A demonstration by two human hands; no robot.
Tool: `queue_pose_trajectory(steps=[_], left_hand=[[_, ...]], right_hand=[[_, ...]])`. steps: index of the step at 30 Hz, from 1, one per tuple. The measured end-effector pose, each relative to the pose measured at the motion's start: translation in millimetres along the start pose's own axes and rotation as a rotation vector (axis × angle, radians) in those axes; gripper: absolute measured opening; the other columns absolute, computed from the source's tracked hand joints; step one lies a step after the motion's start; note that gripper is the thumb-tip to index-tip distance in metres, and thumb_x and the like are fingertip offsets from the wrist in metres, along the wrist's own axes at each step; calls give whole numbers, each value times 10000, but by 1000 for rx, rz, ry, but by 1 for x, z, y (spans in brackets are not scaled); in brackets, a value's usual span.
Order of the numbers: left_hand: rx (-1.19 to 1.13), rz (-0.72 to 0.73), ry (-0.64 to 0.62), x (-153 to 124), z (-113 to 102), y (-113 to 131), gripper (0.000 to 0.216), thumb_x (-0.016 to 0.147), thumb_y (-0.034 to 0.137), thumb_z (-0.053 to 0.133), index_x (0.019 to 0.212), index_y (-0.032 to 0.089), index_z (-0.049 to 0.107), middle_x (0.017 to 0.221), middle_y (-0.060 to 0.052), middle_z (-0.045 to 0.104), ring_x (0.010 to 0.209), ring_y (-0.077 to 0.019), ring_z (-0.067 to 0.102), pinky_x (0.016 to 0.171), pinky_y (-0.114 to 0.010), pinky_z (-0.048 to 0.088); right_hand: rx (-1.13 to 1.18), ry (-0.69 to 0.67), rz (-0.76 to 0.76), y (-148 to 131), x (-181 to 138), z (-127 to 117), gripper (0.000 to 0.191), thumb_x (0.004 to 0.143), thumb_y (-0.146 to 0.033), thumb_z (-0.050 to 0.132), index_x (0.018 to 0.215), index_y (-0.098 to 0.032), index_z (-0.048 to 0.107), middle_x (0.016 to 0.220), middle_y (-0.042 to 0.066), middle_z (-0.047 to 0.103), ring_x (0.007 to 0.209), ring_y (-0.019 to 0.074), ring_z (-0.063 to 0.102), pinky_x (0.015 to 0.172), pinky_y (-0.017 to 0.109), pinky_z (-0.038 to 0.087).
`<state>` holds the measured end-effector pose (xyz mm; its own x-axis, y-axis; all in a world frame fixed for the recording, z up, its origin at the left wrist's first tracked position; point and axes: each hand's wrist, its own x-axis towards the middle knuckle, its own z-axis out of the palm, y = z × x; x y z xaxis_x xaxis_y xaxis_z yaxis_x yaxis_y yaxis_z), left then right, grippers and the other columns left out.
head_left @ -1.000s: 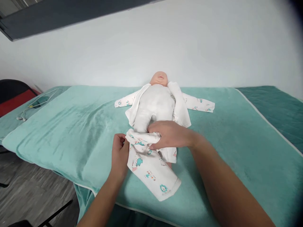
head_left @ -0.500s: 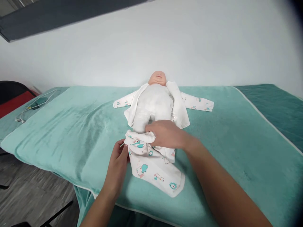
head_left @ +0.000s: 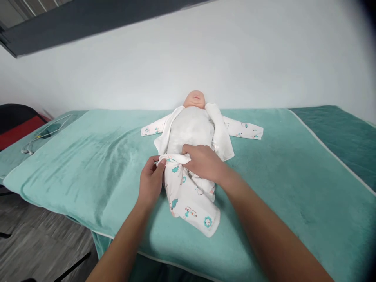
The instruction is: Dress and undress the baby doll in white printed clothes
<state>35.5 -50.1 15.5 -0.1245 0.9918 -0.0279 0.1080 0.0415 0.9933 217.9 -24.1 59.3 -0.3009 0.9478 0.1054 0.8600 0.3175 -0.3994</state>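
Observation:
A baby doll [head_left: 190, 127] with a white cloth body lies on its back, its head toward the wall. An open white baby shirt [head_left: 221, 137] with printed sleeves is on its arms, the front panels spread to either side. White baby pants [head_left: 190, 196] with teal animal prints cover the doll's legs. My left hand [head_left: 151, 178] pinches the waistband at its left side. With fingers closed on the waistband's upper edge, my right hand [head_left: 202, 161] is at the middle, over the doll's lower belly. Its fingertips are partly hidden by the cloth.
A teal blanket [head_left: 293, 188] with pale edging covers the table. At the far left lie a white cable [head_left: 28, 148] and a dark small object [head_left: 49, 131], beside a black and red chair [head_left: 20, 127]. Behind the doll rises a white wall [head_left: 235, 55].
Both hands have moved up toward the doll's belly, drawing the pants' waistband higher over the legs. The pants' lower end has shifted up and left.

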Motion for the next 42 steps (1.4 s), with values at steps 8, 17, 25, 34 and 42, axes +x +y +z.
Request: queue_pose_trajectory(steps=[8, 17, 25, 34, 42], left_hand=[[-33, 154, 62, 39, 14, -8, 240, 848, 438, 612, 933, 214, 625, 794, 17, 598, 653, -116, 496, 586, -228, 399], [145, 56, 266, 1, 1, -13, 283, 828, 451, 662, 961, 215, 578, 906, -16, 630, 815, -157, 586, 707, -260, 460], [-67, -320, -4, -96, -29, -10, 443, 752, 529, 731, 1014, 181, 649, 876, -59, 704, 815, -213, 663, 746, -334, 545], [-509, -488, -166, -93, -13, -5, 358, 779, 392, 756, 1014, 140, 659, 886, -65, 675, 717, -133, 631, 672, -269, 555], [-285, -335, -163, -82, -12, -7, 275, 840, 430, 653, 904, 168, 600, 778, -18, 619, 646, -127, 579, 568, -251, 505]], right_hand=[[34, -114, -68, 0, -6, -7, 169, 845, -336, 554, 973, -226, 557, 953, 14, 696, 791, 180, 610, 584, 270, 282], [-104, -202, -124, -5, -7, -8, 135, 765, -295, 612, 868, -225, 561, 847, 12, 704, 720, 185, 627, 537, 283, 239], [-101, -124, -114, -6, -5, 2, 101, 848, -306, 561, 861, -232, 627, 887, 12, 728, 817, 200, 652, 569, 292, 249], [50, -86, -75, -5, -5, -6, 124, 826, -261, 543, 899, -235, 641, 955, -1, 731, 822, 175, 631, 621, 269, 295], [100, -47, -67, -3, -3, -8, 65, 799, -258, 531, 762, -210, 555, 815, -12, 681, 730, 147, 588, 605, 263, 282]])
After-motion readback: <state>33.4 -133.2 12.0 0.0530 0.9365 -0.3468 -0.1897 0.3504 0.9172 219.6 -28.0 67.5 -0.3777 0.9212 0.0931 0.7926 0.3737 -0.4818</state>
